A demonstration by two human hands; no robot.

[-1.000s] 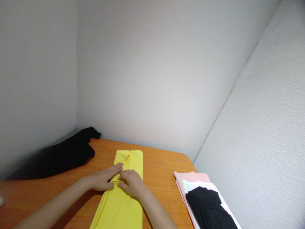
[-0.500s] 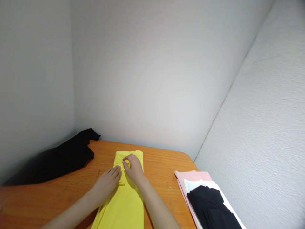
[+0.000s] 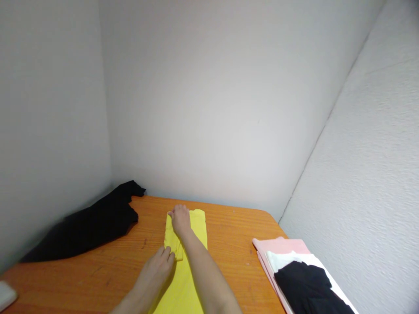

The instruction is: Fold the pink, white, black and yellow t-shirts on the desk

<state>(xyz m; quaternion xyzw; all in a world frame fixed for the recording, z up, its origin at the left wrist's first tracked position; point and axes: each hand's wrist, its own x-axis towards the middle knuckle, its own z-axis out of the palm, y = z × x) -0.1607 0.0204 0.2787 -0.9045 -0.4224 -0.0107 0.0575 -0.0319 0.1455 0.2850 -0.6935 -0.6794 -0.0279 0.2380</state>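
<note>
A yellow shirt (image 3: 193, 279) lies folded into a long strip on the wooden table, its near end cut off by the bottom of the view. On its far left part rests a smaller folded flap that looks like a sleeve. My right hand (image 3: 180, 220) is closed on the far left corner, fingers curled over the edge. Nearer to me, my left hand (image 3: 159, 267) pinches the left edge beside the flap's lower end. My right forearm crosses over the strip and hides part of it.
Along the left wall lies a black garment (image 3: 94, 222). At the right sits a stack: a pink cloth (image 3: 284, 246), a white cloth (image 3: 278, 259) and a folded black cloth (image 3: 304, 283). A white object (image 3: 5, 295) shows at the left edge. Walls border the wooden table (image 3: 235, 235).
My right hand has moved from the middle of the shirt's far end to its far left corner and closed there. My left hand has slid nearer and its flat fingers have curled onto the edge.
</note>
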